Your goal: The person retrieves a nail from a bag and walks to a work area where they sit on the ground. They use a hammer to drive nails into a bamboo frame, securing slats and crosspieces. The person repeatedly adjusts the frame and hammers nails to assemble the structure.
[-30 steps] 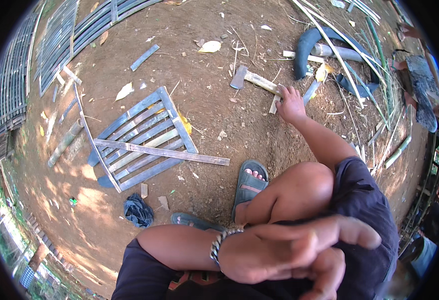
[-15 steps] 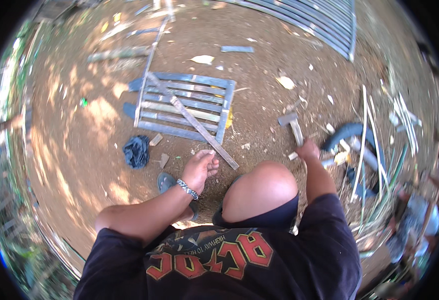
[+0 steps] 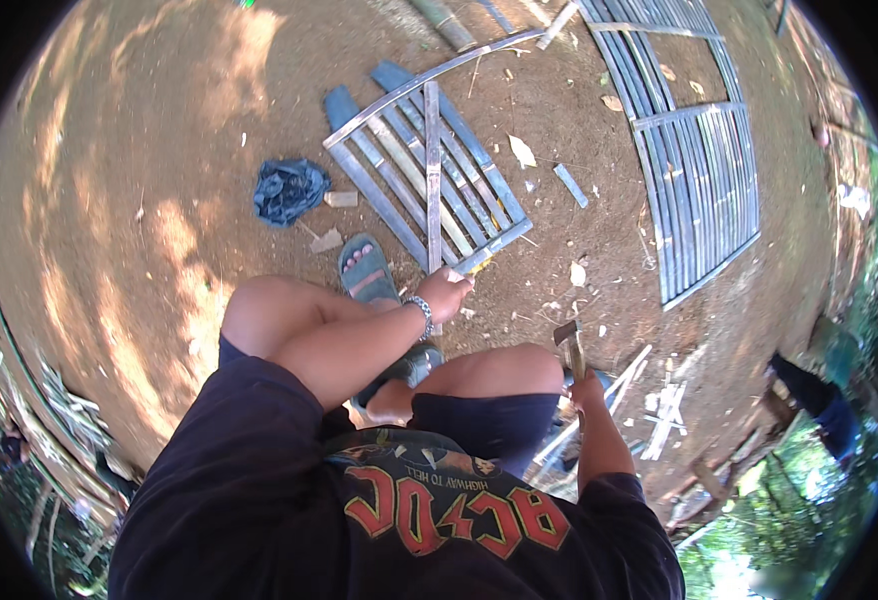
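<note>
My left hand [image 3: 446, 292], a chain bracelet at its wrist, has curled fingers beside the near end of a flat bamboo strip [image 3: 433, 180]. Something small and pale may be in its pinch, too small to name. That strip lies across a small slatted bamboo panel [image 3: 389, 192] on the dirt. A longer thin strip [image 3: 429, 78] runs along the panel's far left end and beyond it. On the right, my right hand [image 3: 587, 390] is closed round the wooden handle of a hammer [image 3: 577, 356], its dark head pointing away from me.
A dark crumpled plastic bag [image 3: 291, 192] and a small wood block [image 3: 340, 199] lie left of the panel. At far right is a larger slatted panel [image 3: 699, 170]. Pale split strips [image 3: 666, 420] lie right of my right hand. My sandalled foot [image 3: 367, 268] is close to the panel.
My view has turned, so the panels appear rotated and the larger one shows more fully. My left hand is now at the loose strip's near end. The hammer stays in my right hand.
</note>
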`<state>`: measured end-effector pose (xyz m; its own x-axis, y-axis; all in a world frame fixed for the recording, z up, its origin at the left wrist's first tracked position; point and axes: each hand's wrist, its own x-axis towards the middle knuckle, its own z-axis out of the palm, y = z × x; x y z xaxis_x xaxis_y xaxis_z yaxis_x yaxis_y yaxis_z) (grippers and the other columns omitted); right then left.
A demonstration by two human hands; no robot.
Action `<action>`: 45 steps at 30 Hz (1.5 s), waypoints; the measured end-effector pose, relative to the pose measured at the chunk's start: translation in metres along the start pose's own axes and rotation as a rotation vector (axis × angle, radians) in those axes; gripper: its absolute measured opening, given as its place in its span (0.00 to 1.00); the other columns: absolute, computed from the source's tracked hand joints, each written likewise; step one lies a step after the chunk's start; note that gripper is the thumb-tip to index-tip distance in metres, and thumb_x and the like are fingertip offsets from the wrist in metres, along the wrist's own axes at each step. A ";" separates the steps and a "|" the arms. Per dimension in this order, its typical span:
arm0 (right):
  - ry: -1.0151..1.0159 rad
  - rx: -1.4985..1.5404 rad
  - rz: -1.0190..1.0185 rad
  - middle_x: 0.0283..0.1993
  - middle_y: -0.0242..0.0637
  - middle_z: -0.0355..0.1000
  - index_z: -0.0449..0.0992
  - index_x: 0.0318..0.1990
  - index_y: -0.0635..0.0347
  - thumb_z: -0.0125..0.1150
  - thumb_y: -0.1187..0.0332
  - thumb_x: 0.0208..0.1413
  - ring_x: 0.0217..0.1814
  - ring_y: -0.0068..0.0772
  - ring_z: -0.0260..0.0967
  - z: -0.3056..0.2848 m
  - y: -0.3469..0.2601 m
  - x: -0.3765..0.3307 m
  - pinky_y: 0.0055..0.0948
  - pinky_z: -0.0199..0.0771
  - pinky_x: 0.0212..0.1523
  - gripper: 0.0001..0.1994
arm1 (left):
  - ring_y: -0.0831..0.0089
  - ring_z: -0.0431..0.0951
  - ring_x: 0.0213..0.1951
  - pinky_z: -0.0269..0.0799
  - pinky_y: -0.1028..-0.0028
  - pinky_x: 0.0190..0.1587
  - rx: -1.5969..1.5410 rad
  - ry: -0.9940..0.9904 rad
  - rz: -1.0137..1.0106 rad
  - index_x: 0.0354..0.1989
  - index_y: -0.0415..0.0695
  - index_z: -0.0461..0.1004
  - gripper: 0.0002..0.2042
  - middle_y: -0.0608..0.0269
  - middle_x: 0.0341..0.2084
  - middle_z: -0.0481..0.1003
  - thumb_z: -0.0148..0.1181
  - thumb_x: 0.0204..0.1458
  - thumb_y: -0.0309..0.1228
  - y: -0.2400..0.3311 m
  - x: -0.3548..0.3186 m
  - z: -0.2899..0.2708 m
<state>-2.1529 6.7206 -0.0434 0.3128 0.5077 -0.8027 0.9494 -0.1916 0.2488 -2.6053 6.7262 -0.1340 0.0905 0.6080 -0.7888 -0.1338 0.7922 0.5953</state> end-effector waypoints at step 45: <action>0.149 -0.717 -0.879 0.45 0.65 0.74 0.64 0.56 0.58 0.52 0.63 0.65 0.49 0.72 0.71 -0.726 -0.316 0.201 0.59 0.69 0.47 0.16 | 0.64 0.81 0.49 0.75 0.67 0.52 -0.712 1.056 -0.125 0.53 0.38 0.75 0.17 0.50 0.44 0.81 0.62 0.59 0.34 0.358 -0.032 0.189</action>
<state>-2.3704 7.4933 0.1102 -0.5127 0.3326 -0.7915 0.6231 0.7784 -0.0765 -2.4690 6.9999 0.1329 -0.6396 -0.0639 -0.7660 -0.7071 0.4397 0.5538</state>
